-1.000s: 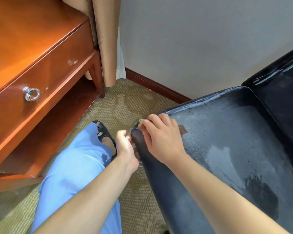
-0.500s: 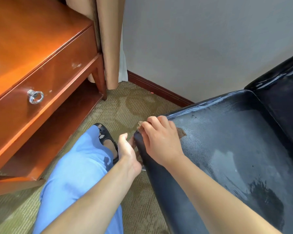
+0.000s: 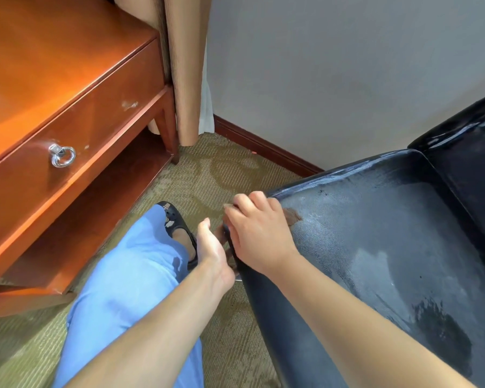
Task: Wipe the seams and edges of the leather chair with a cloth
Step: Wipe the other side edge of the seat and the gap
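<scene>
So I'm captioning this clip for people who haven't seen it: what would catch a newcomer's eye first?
Probably the right hand pressing a brown cloth onto the front corner of the black leather chair, whose seat shows wet streaks. The left hand sits just beside that corner, its fingers hidden. To the left stands an orange-brown wooden desk with a silver ring pull.

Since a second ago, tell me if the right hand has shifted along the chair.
No. The right hand stays on the cloth at the chair seat's front corner.
</scene>
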`<state>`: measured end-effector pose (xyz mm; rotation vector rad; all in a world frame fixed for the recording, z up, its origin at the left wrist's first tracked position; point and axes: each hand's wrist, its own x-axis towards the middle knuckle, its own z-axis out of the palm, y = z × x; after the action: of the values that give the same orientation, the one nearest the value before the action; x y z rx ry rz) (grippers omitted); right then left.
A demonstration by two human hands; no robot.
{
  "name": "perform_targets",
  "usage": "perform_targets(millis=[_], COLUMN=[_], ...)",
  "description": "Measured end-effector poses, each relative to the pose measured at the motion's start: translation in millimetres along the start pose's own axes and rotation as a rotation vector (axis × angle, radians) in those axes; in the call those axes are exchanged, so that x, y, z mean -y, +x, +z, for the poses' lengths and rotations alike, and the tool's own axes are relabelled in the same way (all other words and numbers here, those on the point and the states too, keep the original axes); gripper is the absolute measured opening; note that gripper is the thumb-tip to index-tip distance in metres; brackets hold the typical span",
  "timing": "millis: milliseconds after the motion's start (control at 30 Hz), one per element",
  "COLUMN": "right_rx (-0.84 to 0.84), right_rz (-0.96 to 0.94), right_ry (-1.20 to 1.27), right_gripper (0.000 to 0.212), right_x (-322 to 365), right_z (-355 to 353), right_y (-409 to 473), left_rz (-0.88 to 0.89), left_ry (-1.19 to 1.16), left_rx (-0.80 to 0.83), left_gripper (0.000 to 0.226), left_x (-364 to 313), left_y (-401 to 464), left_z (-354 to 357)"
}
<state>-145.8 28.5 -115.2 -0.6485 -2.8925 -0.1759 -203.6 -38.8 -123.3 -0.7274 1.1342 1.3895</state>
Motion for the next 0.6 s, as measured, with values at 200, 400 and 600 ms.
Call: perform_targets(millis=[200,400,600], right_rx=[-0.130,-0.080,-0.056], right_rz=[0.359,-0.008,0.079], right_ry=[0.089,0.058,0.056], right_gripper=[0.020,0.020,0.013], right_x=[-12.1,-21.1,6.8], right_z=[-7.7,-2.2,0.6], right_y=[3.1,-4.5,-4.0], left_rz=[0.014,0.034,0.075], left_ry=[0.050,0.077,0.044], left_rx=[0.028,0.011,0.026], left_gripper=[0.057,0.056,0.053], left_x=[-1.9,-0.8,1.4], left_y=[-5.7,-4.8,-2.1], left_z=[0.5,0.9,0.6])
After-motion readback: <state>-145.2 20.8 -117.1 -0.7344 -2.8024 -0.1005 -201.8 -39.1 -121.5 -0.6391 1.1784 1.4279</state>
